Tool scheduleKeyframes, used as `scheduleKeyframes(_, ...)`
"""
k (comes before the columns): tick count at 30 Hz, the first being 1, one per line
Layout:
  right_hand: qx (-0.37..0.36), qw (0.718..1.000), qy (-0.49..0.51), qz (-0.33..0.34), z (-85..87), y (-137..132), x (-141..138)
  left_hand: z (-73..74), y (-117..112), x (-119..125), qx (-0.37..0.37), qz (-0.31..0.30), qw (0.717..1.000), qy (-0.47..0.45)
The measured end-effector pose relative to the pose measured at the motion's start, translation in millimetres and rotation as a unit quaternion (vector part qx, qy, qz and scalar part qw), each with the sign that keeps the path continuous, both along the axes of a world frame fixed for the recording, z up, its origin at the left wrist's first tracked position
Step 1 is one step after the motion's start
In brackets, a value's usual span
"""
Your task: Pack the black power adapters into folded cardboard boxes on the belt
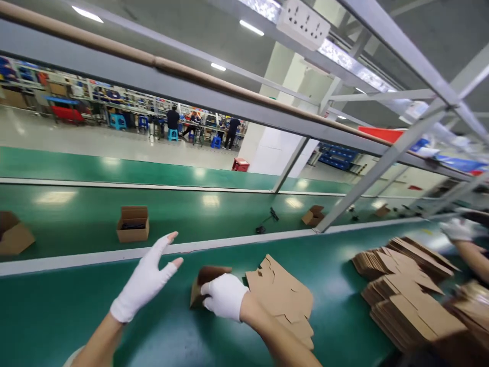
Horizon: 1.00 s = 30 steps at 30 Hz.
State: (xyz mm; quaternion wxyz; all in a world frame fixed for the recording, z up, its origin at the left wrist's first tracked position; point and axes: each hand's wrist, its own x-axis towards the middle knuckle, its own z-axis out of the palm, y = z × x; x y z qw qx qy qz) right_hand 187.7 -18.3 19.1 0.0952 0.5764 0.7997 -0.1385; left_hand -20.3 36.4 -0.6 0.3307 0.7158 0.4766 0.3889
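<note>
My right hand (pixel 225 295), in a white glove, is closed on a small brown cardboard box (pixel 206 278) that lies partly folded on the green table. My left hand (pixel 147 278), also gloved with bare fingertips, hovers open just left of the box, fingers stretched out and holding nothing. A stack of flat cardboard blanks (pixel 282 295) lies right beside my right wrist.
An open box (pixel 133 223), another at the left edge (pixel 13 234) and one further right (pixel 313 215) sit on the green conveyor belt (pixel 76 214) behind. Piles of flat blanks (pixel 405 285) lie at right. A co-worker's gloved hand (pixel 458 229) reaches in at far right. A black cable (pixel 267 221) lies on the belt.
</note>
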Motion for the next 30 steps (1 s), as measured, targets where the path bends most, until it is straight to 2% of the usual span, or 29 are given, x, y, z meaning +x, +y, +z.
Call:
scheduleKeyframes(3,0.026,0.999,0.01,-0.019,16.7,13,20,-2.1,11,-14,-0.039,0.024,0.999,-0.014)
scheduleKeyframes(6,0.084,0.987,-0.029,-0.134,36.3,51,62,-2.6,18,-20,-0.06,0.049,0.997,-0.028)
scheduleKeyframes(8,0.096,0.972,-0.072,-0.201,39.9,84,93,-1.5,19,-19,-0.07,0.056,0.996,-0.027)
scheduleKeyframes(12,0.079,0.954,-0.132,-0.256,20.9,131,139,0.1,19,-15,-0.076,0.055,0.995,-0.027)
scheduleKeyframes(16,0.068,0.951,-0.149,-0.26,-4.1,143,156,-3.2,23,-16,-0.073,0.05,0.995,-0.038)
scheduleKeyframes(19,0.079,0.955,-0.137,-0.251,-9.8,146,151,-6.1,25,-17,-0.072,0.05,0.995,-0.052)
scheduleKeyframes(22,0.102,0.964,-0.096,-0.225,-1.5,148,129,-7.3,25,-13,-0.081,0.054,0.993,-0.061)
scheduleKeyframes(26,0.136,0.979,-0.005,-0.153,23.1,133,74,-6.6,18,-1,-0.062,0.047,0.993,-0.087)
scheduleKeyframes(28,0.143,0.983,0.053,-0.107,36.4,117,39,-5.0,12,7,-0.047,0.037,0.993,-0.105)
scheduleKeyframes(30,0.151,0.976,0.153,-0.037,47.7,97,4,-2.5,4,13,-0.027,0.019,0.992,-0.124)
